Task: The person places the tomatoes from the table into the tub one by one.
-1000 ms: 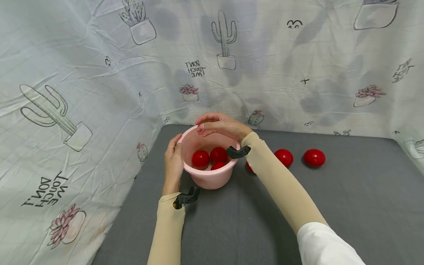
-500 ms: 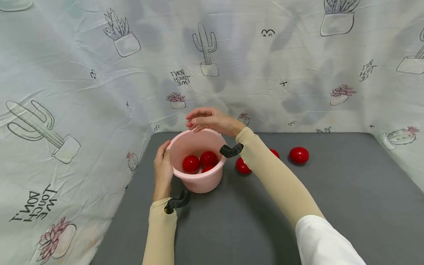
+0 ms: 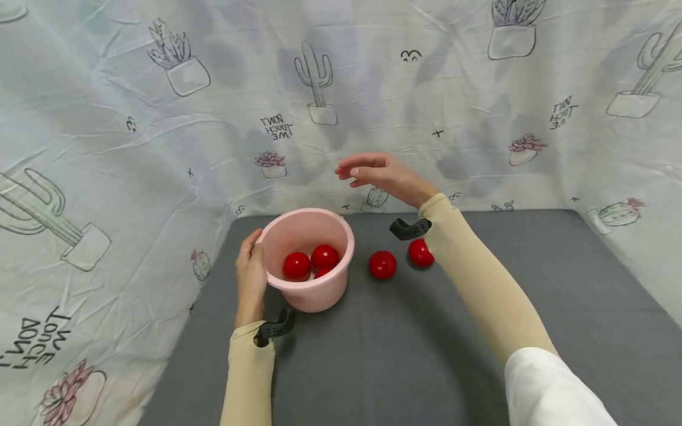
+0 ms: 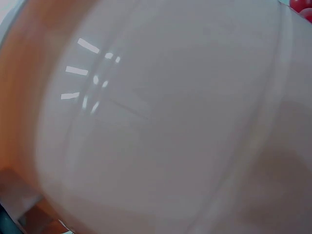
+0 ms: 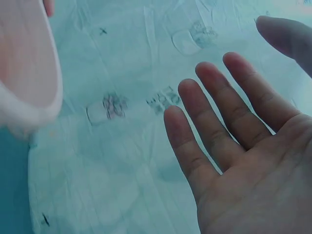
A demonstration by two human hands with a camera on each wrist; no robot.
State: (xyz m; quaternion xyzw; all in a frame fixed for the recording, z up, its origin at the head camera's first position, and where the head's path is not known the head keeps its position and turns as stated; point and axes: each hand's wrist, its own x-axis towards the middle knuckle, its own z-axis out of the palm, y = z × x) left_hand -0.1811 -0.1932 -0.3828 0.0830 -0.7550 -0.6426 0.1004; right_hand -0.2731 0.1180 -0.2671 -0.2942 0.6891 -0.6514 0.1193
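Note:
A pink plastic bucket (image 3: 314, 296) stands on the grey table, with three glossy red balls (image 3: 325, 257) inside. My left hand (image 3: 249, 281) grips its left side, thumb at the rim and fingers along the outer wall. In the left wrist view the bucket's wall (image 4: 156, 117) fills nearly everything. My right hand (image 3: 386, 176) is raised to the right of the bucket, holding nothing. In the right wrist view the right hand's fingers (image 5: 209, 124) are spread and fairly straight, apart from the bucket's rim (image 5: 46, 114).
Right of the bucket, one red ball (image 3: 382, 264) lies on the table (image 3: 383, 355). Another red ball (image 3: 421, 253) lies beside it, partly covered by the right sleeve (image 3: 474, 266). A patterned white cloth (image 3: 224, 118) hangs behind and to the left.
My right hand has moved from over the bucket's mouth out to the right. The left hand keeps its grip on the bucket. The rightmost ball has become hidden behind the right forearm.

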